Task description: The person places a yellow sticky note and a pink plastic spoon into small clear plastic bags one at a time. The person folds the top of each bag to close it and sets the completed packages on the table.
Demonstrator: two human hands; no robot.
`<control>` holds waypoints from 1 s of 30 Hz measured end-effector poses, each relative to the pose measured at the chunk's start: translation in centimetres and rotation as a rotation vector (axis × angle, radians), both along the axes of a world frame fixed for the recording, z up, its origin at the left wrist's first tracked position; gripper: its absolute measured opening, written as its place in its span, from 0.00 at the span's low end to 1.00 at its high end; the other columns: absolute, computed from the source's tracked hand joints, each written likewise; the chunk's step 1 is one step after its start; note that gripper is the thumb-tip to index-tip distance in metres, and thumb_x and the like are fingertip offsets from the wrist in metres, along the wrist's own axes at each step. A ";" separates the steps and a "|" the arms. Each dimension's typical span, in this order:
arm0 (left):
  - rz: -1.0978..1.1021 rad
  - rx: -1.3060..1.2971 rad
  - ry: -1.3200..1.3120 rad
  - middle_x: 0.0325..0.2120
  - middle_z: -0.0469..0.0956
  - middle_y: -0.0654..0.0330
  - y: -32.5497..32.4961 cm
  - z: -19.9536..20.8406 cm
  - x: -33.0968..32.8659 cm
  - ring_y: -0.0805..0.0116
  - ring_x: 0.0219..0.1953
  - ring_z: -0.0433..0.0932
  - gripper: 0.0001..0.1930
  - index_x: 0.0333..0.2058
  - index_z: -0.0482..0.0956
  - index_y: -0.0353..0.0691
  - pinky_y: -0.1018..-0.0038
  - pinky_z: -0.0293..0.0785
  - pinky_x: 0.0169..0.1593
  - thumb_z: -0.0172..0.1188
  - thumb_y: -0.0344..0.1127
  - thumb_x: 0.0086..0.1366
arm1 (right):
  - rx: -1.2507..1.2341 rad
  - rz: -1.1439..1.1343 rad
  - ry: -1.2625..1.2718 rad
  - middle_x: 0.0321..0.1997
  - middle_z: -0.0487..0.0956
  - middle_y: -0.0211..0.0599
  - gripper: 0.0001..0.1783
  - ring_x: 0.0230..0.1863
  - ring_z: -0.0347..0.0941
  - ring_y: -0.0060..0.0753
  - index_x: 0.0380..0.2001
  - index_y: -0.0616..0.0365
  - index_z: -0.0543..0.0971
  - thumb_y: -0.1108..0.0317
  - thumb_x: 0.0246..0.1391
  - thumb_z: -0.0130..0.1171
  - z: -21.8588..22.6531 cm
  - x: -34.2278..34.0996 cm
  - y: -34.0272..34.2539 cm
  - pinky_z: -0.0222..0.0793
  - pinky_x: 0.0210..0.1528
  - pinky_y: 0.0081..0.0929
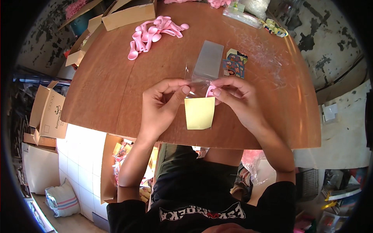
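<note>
Above the near part of the table, both hands are closed at a small clear plastic bag (199, 92). My left hand (161, 103) pinches the bag's left edge between thumb and fingers. Between the thumb and fingers of my right hand (244, 99) is a pink plastic spoon (210, 91); only its end with a hole shows, by the bag's right edge. A plain yellow card (199, 113) hangs just below, seemingly inside the bag. Beyond the hands lies a stack of clear bags (209, 58), with printed cards (234, 66) to its right.
A pile of pink spoons (147, 35) lies at the far left of the wooden table (105, 85). Cardboard boxes (128, 14) stand behind it. Plastic packs (243, 17) sit at the far right. Another open carton (110, 167) with colourful packets is below the table's near edge.
</note>
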State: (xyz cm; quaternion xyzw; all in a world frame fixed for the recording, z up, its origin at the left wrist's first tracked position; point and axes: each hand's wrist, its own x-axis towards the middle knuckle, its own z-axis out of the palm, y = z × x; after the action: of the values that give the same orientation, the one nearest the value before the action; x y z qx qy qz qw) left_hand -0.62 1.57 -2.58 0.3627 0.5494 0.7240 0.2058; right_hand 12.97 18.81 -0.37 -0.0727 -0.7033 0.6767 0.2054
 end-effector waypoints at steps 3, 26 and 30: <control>0.001 0.068 0.091 0.38 0.85 0.55 0.0 -0.1 0.1 0.73 0.42 0.82 0.10 0.46 0.80 0.29 0.78 0.79 0.45 0.60 0.26 0.68 | -0.016 0.010 0.004 0.41 0.83 0.37 0.10 0.45 0.81 0.26 0.44 0.65 0.80 0.71 0.63 0.61 -0.4 0.1 0.3 0.78 0.43 0.22; -0.025 0.086 0.129 0.38 0.84 0.58 -0.9 -0.3 -0.2 0.76 0.41 0.79 0.10 0.41 0.83 0.31 0.79 0.75 0.45 0.54 0.18 0.67 | 0.193 0.135 0.110 0.41 0.83 0.39 0.08 0.38 0.80 0.23 0.42 0.67 0.81 0.77 0.64 0.55 -0.4 0.2 0.9 0.78 0.40 0.21; -0.028 0.075 0.137 0.37 0.84 0.58 -0.9 -0.4 -0.2 0.75 0.40 0.80 0.11 0.40 0.83 0.30 0.79 0.74 0.45 0.52 0.16 0.66 | 0.229 0.137 0.170 0.42 0.83 0.41 0.08 0.40 0.80 0.25 0.42 0.68 0.81 0.79 0.64 0.54 -0.5 0.3 0.9 0.78 0.42 0.22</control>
State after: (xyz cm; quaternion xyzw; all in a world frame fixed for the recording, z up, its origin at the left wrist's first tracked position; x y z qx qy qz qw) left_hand -0.82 0.62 -2.98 0.4266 0.5297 0.7145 0.1641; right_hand 13.25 19.74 -0.89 0.0569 -0.7593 0.6081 0.2247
